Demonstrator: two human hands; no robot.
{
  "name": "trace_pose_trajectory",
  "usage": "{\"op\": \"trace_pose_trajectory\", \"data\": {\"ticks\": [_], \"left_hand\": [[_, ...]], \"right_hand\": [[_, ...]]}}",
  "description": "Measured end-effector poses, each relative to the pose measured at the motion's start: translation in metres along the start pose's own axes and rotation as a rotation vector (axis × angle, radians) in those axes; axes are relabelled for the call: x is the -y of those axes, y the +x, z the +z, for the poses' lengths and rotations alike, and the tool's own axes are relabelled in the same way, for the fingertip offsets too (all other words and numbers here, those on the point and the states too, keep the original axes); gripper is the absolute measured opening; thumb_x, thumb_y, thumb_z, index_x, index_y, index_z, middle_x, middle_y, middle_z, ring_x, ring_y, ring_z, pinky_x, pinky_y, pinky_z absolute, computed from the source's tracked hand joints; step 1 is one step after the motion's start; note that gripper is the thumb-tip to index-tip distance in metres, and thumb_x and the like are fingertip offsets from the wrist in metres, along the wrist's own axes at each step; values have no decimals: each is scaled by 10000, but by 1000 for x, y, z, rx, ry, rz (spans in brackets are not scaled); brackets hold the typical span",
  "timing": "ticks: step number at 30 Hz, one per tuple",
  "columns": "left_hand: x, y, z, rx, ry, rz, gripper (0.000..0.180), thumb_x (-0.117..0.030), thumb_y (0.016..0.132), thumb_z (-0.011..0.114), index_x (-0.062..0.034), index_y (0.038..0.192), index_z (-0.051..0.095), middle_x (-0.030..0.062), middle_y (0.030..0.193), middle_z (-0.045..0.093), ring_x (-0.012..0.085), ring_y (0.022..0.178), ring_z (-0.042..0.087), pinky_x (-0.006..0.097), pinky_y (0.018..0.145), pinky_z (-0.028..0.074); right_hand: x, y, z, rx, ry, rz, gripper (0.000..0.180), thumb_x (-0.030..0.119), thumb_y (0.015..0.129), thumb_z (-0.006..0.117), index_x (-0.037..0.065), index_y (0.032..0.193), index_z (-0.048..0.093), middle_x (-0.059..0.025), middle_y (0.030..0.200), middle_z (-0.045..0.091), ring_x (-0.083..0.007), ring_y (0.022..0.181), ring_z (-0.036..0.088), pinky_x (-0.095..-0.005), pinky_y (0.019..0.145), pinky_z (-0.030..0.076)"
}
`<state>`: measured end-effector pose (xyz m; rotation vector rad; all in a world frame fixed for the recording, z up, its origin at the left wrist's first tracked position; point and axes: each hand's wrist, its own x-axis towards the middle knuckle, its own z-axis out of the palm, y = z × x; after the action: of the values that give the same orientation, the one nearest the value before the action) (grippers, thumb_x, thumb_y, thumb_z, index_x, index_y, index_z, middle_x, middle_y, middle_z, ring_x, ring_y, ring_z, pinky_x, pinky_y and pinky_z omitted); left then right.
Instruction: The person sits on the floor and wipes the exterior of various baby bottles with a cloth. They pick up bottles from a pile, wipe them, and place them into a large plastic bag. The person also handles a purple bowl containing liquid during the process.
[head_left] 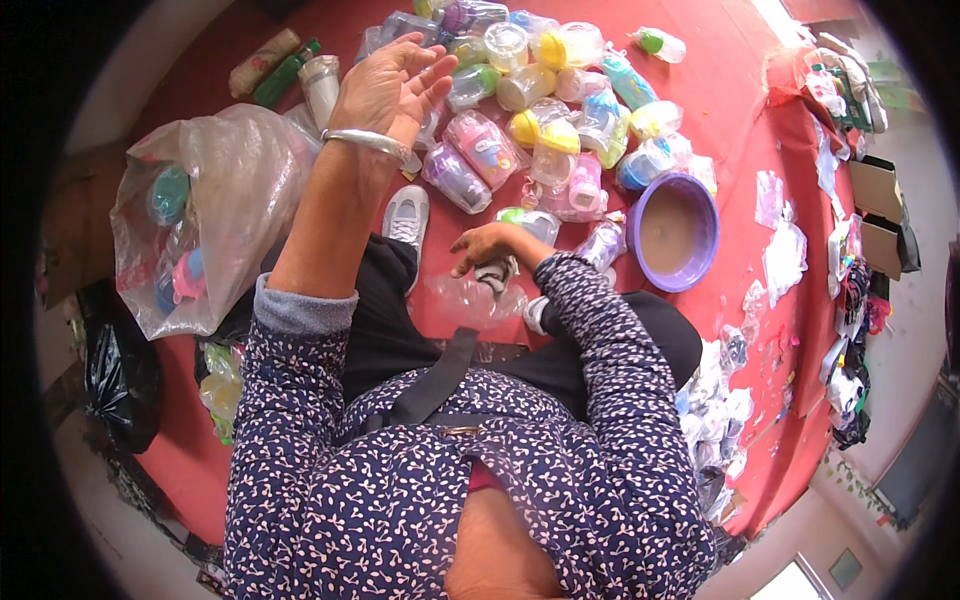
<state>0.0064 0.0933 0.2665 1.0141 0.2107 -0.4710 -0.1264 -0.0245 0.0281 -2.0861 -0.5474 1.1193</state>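
My left hand (393, 92) is raised over the near left edge of a pile of bottles, palm turned up, fingers spread and holding nothing. A silver bangle circles its wrist. My right hand (483, 246) is low between my legs, fingers curled over a crumpled dark-and-white cloth (496, 273) that shows beneath them; part of the grip is hidden. Under the cloth lies a clear plastic bag (468, 301). Plastic-wrapped bottles lie just beyond, among them a pink bottle (482, 148) and a purple one (456, 178).
A purple basin (717, 235) of cloudy water stands at the right. At the left is a large clear bag (235, 165) with bottles inside, and behind it a black bag (118, 370). Crumpled white scraps (715, 410) lie beside my right knee on the red floor covering (290, 25).
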Motion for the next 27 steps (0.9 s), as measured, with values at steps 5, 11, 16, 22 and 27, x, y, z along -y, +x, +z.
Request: {"op": "trace_pose_trajectory", "data": {"ticks": [5,11,16,22,27], "left_hand": [[-4,0,-4,10,-49,-4,404,3,770,542,27,1142,387,173,1035,501,217,914,550,285,745,496],[-4,-3,-4,68,-112,-105,367,15,780,532,23,1129,422,151,1039,515,210,914,553,285,752,495],[-6,-8,-7,85,-95,-126,406,-11,799,509,35,1188,402,157,1106,499,194,918,549,282,758,491],[-4,-6,-7,116,-100,-190,414,-15,794,507,34,1193,408,151,1114,503,186,932,541,277,752,487],[-1,-4,-6,102,-86,-160,392,-6,786,519,25,1166,429,143,1092,513,185,915,544,276,738,489]], "right_hand": [[-9,33,-17,-454,-30,592,325,239,730,613,-11,938,601,-181,955,612,-311,852,618,-406,715,500],[-45,85,14,-846,-247,641,550,159,727,602,-8,1210,395,-207,966,570,-326,823,626,-378,696,523],[-43,102,35,-757,-77,881,536,189,682,651,-55,1125,472,-197,1002,557,-247,798,632,-326,625,533],[-47,82,41,-712,2,821,463,246,629,699,-9,991,563,-204,984,584,-294,850,625,-369,701,518],[-47,66,40,-698,303,730,419,281,576,742,-14,848,623,-216,882,629,-331,847,628,-387,713,511]]}}
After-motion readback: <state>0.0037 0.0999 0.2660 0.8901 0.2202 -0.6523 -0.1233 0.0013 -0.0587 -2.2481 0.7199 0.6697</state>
